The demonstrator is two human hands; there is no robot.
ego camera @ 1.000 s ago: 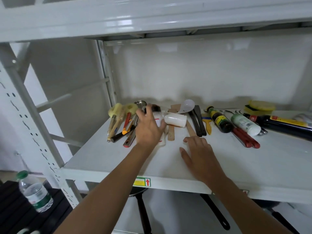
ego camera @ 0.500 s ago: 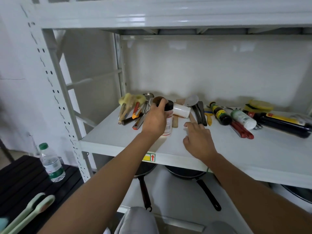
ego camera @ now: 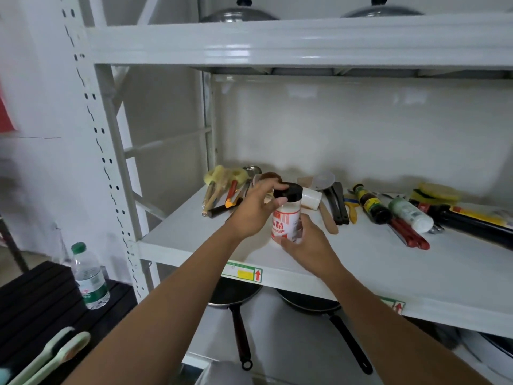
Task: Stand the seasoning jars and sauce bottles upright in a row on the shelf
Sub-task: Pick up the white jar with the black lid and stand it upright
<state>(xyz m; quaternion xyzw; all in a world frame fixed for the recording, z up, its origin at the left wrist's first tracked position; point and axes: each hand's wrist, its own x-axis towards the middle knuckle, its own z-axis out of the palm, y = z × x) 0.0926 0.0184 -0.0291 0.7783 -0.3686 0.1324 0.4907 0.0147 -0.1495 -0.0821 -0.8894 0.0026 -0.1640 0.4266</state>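
A seasoning jar (ego camera: pixel 286 222) with a black lid and a red-and-white label stands upright near the front of the white shelf (ego camera: pixel 388 262). My left hand (ego camera: pixel 254 212) grips its lid and upper part; my right hand (ego camera: pixel 308 244) holds its base. A white jar (ego camera: pixel 311 198) lies on its side just behind it. Further right lie a dark sauce bottle with a yellow label (ego camera: pixel 370 204), a white bottle with a green cap (ego camera: pixel 410 215) and a long dark bottle (ego camera: pixel 469 222), all on their sides.
A pile of brushes and utensils (ego camera: pixel 224 190) lies at the shelf's back left; spatulas (ego camera: pixel 337 204), a wooden spoon and red-handled tongs (ego camera: pixel 408 234) lie among the bottles. Frying pans (ego camera: pixel 236 295) sit on the shelf below. A water bottle (ego camera: pixel 90 276) stands at lower left.
My left hand lifted the jar from lying and stood it upright nearer the shelf's front. My right hand came off the shelf and closed on the jar's base. The camera pulled back.
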